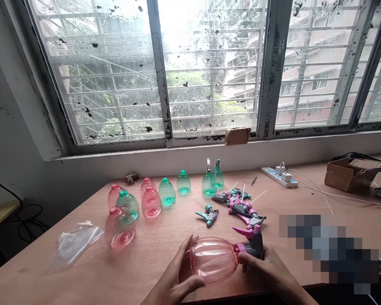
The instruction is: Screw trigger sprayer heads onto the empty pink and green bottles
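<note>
A clear pink spray bottle (213, 260) lies on its side between my hands, near the table's front edge. My left hand (186, 271) is wrapped round its base, thumb below and fingers behind. At the neck, my right hand (262, 262) grips the pink collar of the grey and pink trigger sprayer head (256, 242) with thumb and fingers. The head sits on the bottle's mouth; how tightly, I cannot tell. Just beyond lie several loose sprayer heads (241, 207) with thin white tubes, and a single teal and grey sprayer head (208, 215) apart from them.
Several pink bottles (120, 231) and green bottles (167, 192) without heads stand at the left and centre back. Two green bottles (208, 184) carry heads. A plastic bag (78, 243) lies left. Rightward are a power strip (279, 176), a cardboard box (351, 176) and a blurred-out patch.
</note>
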Demonstrator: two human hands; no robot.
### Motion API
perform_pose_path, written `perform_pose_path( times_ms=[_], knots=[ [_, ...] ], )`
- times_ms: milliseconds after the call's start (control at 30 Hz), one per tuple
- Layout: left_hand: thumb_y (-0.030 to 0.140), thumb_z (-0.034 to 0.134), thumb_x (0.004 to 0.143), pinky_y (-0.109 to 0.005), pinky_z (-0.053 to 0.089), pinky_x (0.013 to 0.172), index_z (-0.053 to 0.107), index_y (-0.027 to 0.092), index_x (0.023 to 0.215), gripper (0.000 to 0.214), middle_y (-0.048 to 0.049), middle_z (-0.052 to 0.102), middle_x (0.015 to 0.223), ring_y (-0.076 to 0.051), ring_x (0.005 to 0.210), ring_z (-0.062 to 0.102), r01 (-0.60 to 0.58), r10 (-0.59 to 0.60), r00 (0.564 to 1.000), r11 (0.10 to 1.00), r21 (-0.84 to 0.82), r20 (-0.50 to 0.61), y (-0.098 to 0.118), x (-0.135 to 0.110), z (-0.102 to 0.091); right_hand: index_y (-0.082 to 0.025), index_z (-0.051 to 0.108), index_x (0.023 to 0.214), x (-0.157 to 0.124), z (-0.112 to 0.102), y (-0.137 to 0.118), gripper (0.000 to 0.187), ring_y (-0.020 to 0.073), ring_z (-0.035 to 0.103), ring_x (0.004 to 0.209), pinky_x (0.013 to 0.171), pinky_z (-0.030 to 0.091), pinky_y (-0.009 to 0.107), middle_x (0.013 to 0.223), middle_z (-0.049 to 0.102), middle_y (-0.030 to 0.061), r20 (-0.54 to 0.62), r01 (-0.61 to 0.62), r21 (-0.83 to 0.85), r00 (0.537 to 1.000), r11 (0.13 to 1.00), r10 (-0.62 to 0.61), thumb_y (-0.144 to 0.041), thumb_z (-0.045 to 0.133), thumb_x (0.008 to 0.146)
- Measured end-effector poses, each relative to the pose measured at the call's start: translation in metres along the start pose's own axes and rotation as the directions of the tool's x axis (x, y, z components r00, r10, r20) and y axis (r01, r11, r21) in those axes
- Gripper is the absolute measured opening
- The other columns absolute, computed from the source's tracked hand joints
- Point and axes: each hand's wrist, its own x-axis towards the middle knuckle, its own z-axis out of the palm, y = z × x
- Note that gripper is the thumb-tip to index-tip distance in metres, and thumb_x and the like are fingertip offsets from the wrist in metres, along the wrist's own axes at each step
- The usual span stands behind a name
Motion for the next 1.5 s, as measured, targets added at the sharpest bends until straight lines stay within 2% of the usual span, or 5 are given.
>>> perform_pose_path(
  times_ms=[233,533,767,1067,1500],
  knots=[
    [0.047,0.093,0.06,-0.053,0.003,0.127,-0.009,0.026,0.16,0.144,-0.0094,0.005,0.171,-0.036,0.156,0.003,0.034,-0.038,0.999,0.995,0.097,0.038,-0.008,0.002,0.003,-0.016,0.072,0.083,-0.002,0.001,0.003,0.047,0.0212,0.063,0.053,0.056,0.047,0.032,0.059,0.07,0.0023,-0.033,-0.014,0.049,0.999,0.999,0.016,-0.055,0.088,0.062],
    [0.06,0.064,0.089,-0.051,0.019,0.126,0.039,0.025,0.152,0.077,-0.0096,0.038,0.163,-0.034,0.151,0.03,0.079,-0.082,0.996,0.991,-0.105,-0.022,0.002,0.002,-0.004,-0.015,0.072,0.084,-0.001,0.0,0.003,0.045,0.0202,0.062,0.052,0.054,0.046,0.03,0.057,0.068,0.0009,-0.001,0.005,0.05,1.0,0.999,-0.005,-0.054,0.086,0.065],
    [0.037,0.092,0.068,-0.048,0.029,0.123,0.047,0.036,0.145,0.089,-0.0064,0.035,0.163,-0.036,0.149,0.033,-0.04,0.038,0.999,0.998,-0.056,-0.037,0.017,-0.002,0.001,-0.015,0.072,0.076,0.0,-0.001,0.002,0.039,0.0181,0.061,0.053,0.054,0.046,0.028,0.06,0.068,0.0022,0.041,0.035,0.028,0.998,0.999,-0.036,-0.052,0.084,0.07],
    [0.051,0.062,0.094,-0.049,0.02,0.126,0.031,0.03,0.153,0.071,-0.0084,0.036,0.163,-0.029,0.152,0.03,0.037,-0.048,0.996,0.991,-0.127,-0.08,0.003,0.0,-0.005,-0.016,0.073,0.079,0.001,-0.005,0.007,0.04,0.0199,0.063,0.056,0.057,0.047,0.03,0.056,0.069,0.0022,0.073,0.005,-0.028,0.997,1.0,-0.003,-0.053,0.084,0.07],
    [0.038,0.087,0.075,-0.05,0.034,0.12,0.026,0.039,0.154,0.1,-0.0095,0.031,0.164,-0.036,0.148,0.035,-0.138,0.132,0.987,0.987,-0.076,-0.088,-0.001,0.002,0.001,-0.016,0.078,0.094,0.002,-0.005,0.009,0.051,0.0201,0.061,0.055,0.053,0.047,0.03,0.058,0.069,0.0023,0.074,0.001,-0.061,0.997,0.998,0.003,-0.06,0.08,0.07]
  ],
)
